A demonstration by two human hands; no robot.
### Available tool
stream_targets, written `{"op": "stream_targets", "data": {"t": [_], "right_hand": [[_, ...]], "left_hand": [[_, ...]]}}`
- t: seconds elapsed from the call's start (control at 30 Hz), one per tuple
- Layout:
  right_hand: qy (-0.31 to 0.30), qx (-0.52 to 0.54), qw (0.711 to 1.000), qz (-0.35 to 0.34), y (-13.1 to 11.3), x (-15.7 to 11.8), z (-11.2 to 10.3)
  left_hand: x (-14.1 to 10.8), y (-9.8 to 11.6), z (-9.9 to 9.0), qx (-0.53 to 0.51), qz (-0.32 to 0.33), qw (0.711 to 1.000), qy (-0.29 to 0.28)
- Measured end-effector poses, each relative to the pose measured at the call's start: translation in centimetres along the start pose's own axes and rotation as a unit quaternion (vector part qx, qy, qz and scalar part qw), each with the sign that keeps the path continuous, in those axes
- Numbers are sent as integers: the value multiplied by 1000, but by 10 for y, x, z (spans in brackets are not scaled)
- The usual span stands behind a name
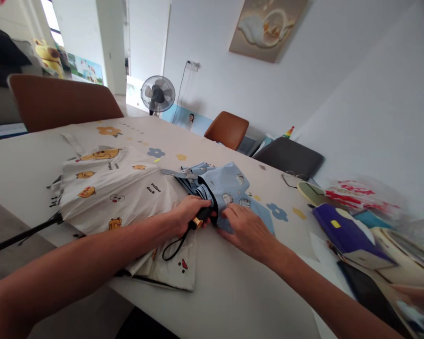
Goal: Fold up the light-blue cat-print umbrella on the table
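A folded light-blue umbrella (235,181) with a small print lies partly bunched on the table. My left hand (192,212) is closed round its dark handle, which has a gold band and a black wrist strap (175,249). On the right, my right hand (245,226) pinches the blue cloth close to the handle, fingers bent together. To the left lies a white umbrella (102,188) with yellow duck prints, half collapsed, its black shaft (24,233) reaching past the table edge. Part of the white cloth passes under my left forearm.
The white table (254,287) carries a flower print. Along its right side are glasses (293,179), a purple pouch (349,235), a plastic bag (367,195) and a dark flat object (371,296). Chairs (228,129) and a fan (158,94) stand beyond.
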State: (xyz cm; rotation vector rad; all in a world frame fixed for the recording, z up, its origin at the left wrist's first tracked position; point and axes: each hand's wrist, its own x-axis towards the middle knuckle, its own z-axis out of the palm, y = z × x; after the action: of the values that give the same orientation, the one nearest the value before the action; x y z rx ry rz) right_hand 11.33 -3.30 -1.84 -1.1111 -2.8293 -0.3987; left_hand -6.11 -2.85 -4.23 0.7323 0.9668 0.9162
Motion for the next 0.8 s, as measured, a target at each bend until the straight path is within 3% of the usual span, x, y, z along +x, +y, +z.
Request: {"op": "stream_targets", "data": {"t": [0.13,0.37,0.67,0.8], "right_hand": [[18,-30,999,4,2,-5,10],[40,7,999,-26,6,-10,18],[185,39,982,-8,10,-20,8],[297,66,952,40,12,-11,1]], "left_hand": [[3,-1,-1,-4,-9,1000,-3],[0,1,1,0,-8,1000,-2],[-1,3,2,1,-21,1000,3],[-2,3,1,-3,-26,1000,3]]}}
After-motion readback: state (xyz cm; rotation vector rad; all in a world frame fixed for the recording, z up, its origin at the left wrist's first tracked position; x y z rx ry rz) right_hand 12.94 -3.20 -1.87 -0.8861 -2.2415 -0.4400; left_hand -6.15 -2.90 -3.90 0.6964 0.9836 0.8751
